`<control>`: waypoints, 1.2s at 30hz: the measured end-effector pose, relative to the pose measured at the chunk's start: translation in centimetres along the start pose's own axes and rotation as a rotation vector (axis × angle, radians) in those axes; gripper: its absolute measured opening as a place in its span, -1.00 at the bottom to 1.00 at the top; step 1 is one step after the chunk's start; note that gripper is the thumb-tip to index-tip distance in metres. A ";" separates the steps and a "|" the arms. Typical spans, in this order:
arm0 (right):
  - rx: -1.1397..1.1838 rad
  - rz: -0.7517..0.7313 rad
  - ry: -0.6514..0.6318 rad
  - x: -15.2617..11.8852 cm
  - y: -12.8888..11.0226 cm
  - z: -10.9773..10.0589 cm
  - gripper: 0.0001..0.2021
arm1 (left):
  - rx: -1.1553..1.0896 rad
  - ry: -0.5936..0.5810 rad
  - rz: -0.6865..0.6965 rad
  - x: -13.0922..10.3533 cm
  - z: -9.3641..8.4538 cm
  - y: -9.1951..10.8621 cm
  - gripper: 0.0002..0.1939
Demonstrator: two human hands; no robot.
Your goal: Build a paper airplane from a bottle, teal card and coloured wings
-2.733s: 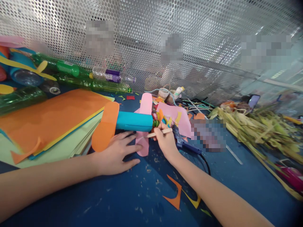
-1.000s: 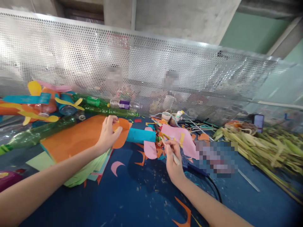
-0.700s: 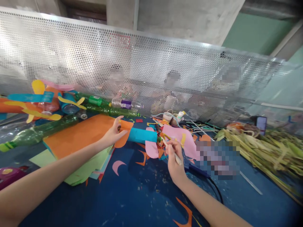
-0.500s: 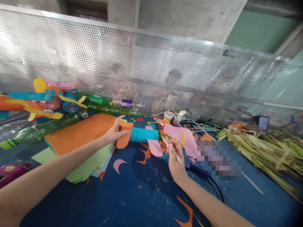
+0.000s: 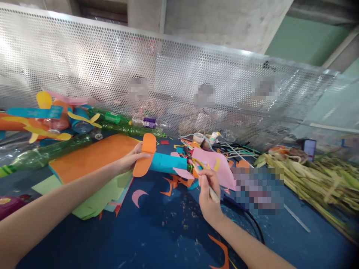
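Your left hand point(image 5: 130, 158) is curled partly closed on the orange-paper end of the blue paper-wrapped bottle point(image 5: 168, 163), thumb over the orange strip point(image 5: 146, 154) and some fingers hidden behind it. Your right hand point(image 5: 209, 196) is closed in a writing pinch on a pale pen-like stick point(image 5: 214, 195), its tip near the green bottle neck. The bottle lies lengthwise between your hands, at the blue table point(image 5: 165, 235), between the orange paper sheet point(image 5: 98, 155) and the pink sheet point(image 5: 223, 173).
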State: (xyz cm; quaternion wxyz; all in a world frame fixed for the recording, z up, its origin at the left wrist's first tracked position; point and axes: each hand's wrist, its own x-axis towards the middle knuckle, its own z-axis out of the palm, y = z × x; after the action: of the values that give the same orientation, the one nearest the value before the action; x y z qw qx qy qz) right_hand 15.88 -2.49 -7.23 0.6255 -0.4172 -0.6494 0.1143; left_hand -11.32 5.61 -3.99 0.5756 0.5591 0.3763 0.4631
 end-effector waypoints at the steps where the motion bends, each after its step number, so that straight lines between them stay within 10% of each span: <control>1: -0.015 -0.015 -0.001 0.0 -0.1 0.0 -0.88 | -0.007 0.012 -0.004 0.0 0.0 0.0 -0.43; 15: -0.048 -0.674 -0.319 -0.4 -2.6 -0.4 -0.88 | -0.211 0.074 -0.020 -0.2 1.7 -1.6 -0.40; 20: 0.038 -0.592 -0.522 -0.2 -2.8 0.1 -0.86 | -0.184 0.083 0.071 -1.3 3.5 -1.7 -0.44; 30: -0.052 -0.663 -0.540 -0.3 -3.0 0.3 -0.88 | -0.257 0.243 0.008 -0.5 3.1 -2.2 -0.51; 36: -0.048 -0.656 -0.540 -0.6 -2.5 0.5 -0.86 | 0.028 0.061 0.151 -1.0 4.2 -2.3 -0.51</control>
State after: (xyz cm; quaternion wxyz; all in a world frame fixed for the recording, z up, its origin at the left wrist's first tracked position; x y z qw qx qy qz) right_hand 14.38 -4.28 -6.08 0.4264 -0.1580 -0.8906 -0.0008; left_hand -7.41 3.55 -5.95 0.5196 0.5795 0.3569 0.5167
